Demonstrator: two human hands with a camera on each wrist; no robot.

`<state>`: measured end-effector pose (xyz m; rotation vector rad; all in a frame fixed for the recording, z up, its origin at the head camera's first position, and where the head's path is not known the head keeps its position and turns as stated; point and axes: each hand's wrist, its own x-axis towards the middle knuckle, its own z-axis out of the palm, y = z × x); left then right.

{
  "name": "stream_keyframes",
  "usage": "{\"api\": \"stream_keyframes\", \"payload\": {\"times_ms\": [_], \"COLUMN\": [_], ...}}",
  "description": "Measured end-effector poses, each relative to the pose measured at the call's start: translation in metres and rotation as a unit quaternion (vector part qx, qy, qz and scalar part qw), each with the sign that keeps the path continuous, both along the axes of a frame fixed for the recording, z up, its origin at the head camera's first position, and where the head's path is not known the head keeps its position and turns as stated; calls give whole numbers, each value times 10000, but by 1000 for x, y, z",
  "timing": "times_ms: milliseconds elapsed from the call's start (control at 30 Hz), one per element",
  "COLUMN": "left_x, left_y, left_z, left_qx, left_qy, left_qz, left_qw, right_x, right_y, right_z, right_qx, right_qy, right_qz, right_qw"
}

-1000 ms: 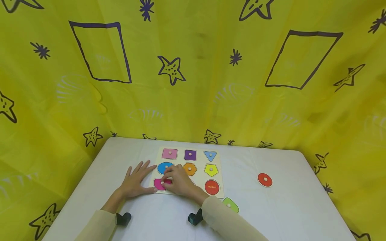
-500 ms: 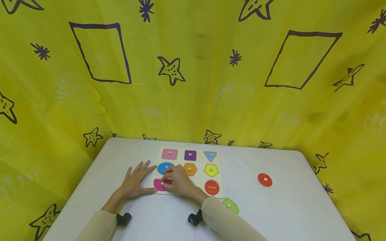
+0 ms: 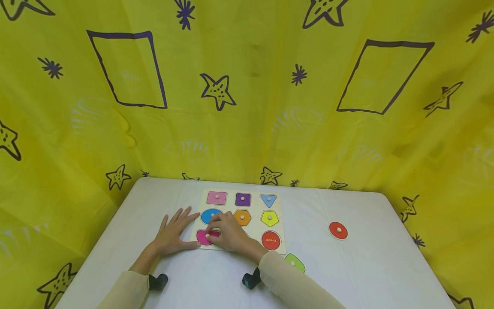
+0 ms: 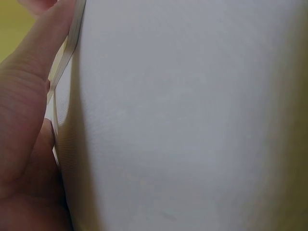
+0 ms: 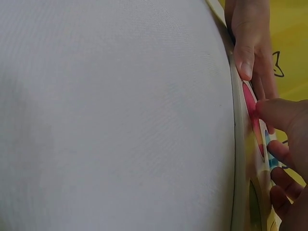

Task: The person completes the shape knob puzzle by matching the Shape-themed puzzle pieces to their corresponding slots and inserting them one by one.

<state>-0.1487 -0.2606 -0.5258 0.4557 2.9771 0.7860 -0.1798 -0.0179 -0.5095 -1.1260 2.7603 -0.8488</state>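
A knobbed shape-puzzle board (image 3: 256, 224) lies on the table in the head view. At its near left corner sits a magenta puzzle piece (image 3: 201, 237), whose knob my right hand (image 3: 228, 232) pinches between thumb and finger. The right hand covers part of the bottom row. With fingers spread, my left hand (image 3: 173, 234) rests at the board's left edge, its thumb touching the near corner. In the right wrist view the right thumb (image 5: 279, 113) meets the magenta piece. The left wrist view shows mostly white cloth beside the left thumb (image 4: 29, 86).
Pink, purple, blue, orange and yellow pieces sit in the board. A round red recess marked "Circular" (image 3: 271, 240) shows at its near right. A red knobbed piece (image 3: 338, 230) lies farther right; a green piece (image 3: 295, 262) is partly under the right sleeve. A yellow curtain (image 3: 247, 128) hangs behind.
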Motion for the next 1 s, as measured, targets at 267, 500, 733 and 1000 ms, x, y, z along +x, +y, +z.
{"api": "stream_keyframes", "payload": {"times_ms": [267, 500, 733, 1000], "left_x": [-1, -2, -2, -2], "left_y": [-1, 2, 4, 2], "left_z": [-6, -3, 4, 3], "left_qx": [-36, -159, -131, -222], "left_qy": [-44, -163, -321, -264], "left_qz": [49, 141, 192, 224], "left_qw": [10000, 9996, 9992, 9992], "right_x": [2, 5, 9, 15], "right_y": [20, 54, 93, 135], "right_z": [8, 23, 37, 42], "right_qx": [-282, -382, -350, -511], "right_qy": [-222, -362, -517, -387], "right_qz": [183, 373, 225, 128], "right_qw": [9992, 9979, 9978, 9979]}}
